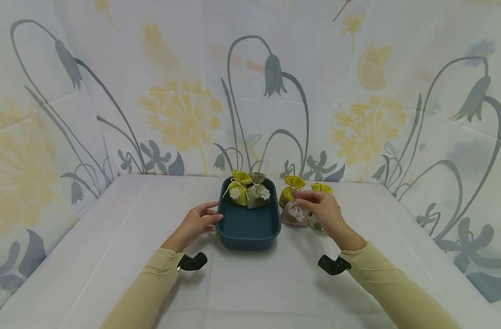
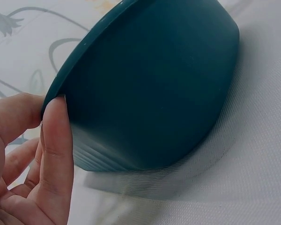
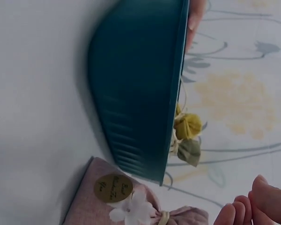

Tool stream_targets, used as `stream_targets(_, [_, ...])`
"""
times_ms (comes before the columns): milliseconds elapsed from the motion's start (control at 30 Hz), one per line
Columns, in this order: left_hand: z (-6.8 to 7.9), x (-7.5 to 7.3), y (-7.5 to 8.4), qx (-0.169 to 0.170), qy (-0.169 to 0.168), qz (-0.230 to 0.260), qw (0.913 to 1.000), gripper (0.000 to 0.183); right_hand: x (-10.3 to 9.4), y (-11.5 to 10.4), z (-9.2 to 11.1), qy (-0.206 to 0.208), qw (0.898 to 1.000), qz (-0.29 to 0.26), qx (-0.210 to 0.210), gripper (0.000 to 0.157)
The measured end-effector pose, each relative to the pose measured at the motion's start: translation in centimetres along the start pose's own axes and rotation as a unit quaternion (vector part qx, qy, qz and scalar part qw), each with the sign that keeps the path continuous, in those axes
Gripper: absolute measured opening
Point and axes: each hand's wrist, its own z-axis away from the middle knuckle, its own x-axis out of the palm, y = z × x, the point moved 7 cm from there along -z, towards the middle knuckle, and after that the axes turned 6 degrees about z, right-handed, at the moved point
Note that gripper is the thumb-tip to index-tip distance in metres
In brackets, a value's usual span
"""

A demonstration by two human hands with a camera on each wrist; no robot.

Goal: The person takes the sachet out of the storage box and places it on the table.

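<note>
My left hand (image 1: 199, 221) pinches the rim of a dark teal plastic tub (image 1: 250, 243) at its left side; the left wrist view shows fingers on both sides of the rim. Inside, at the tub's far end, sit a yellow sachet (image 1: 239, 193) and an olive-grey sachet (image 1: 257, 188), both with white flowers. My right hand (image 1: 326, 210) is at the gathered top of a pink sachet (image 1: 294, 214), thumb and fingers drawn together. Whether they grip it I cannot tell. In the right wrist view this sachet (image 3: 86, 204), with a white flower and round gold label, stands beside the tub.
Behind the pink sachet is a yellow-topped sachet (image 1: 290, 183). Another yellow-topped sachet (image 1: 322, 188) is partly hidden by my right hand. A white cloth (image 1: 250, 288) covers the table, and a flower-printed curtain (image 1: 250, 114) hangs behind it.
</note>
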Motion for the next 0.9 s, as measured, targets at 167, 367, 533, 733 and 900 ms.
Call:
stream_targets(167, [0.1, 0.2, 0.1, 0.002, -0.001, 0.003, 1.0, 0.055, 0.7, -0.1, -0.4, -0.003, 1.0, -0.013, 0.011, 0.034])
stream_targets(367, [0.0, 0.1, 0.1, 0.005, 0.001, 0.004, 1.0, 0.054, 1.3, -0.2, -1.3, -0.006, 1.0, -0.013, 0.021, 0.034])
stream_targets(533, [-0.1, 0.0, 0.1, 0.002, 0.003, 0.0, 1.0, 0.054, 1.9, -0.5, -2.1, -0.01, 0.999, -0.021, 0.031, 0.032])
stream_targets(733, [0.0, 0.1, 0.0, -0.006, 0.002, -0.002, 1.0, 0.055, 2.9, -0.7, -2.7, -0.014, 0.998, -0.043, 0.036, 0.032])
stream_targets(900, [0.0, 0.1, 0.0, -0.006, 0.0, 0.002, 1.0, 0.056, 3.6, -1.3, -3.3, -0.016, 0.999, -0.041, 0.021, 0.033])
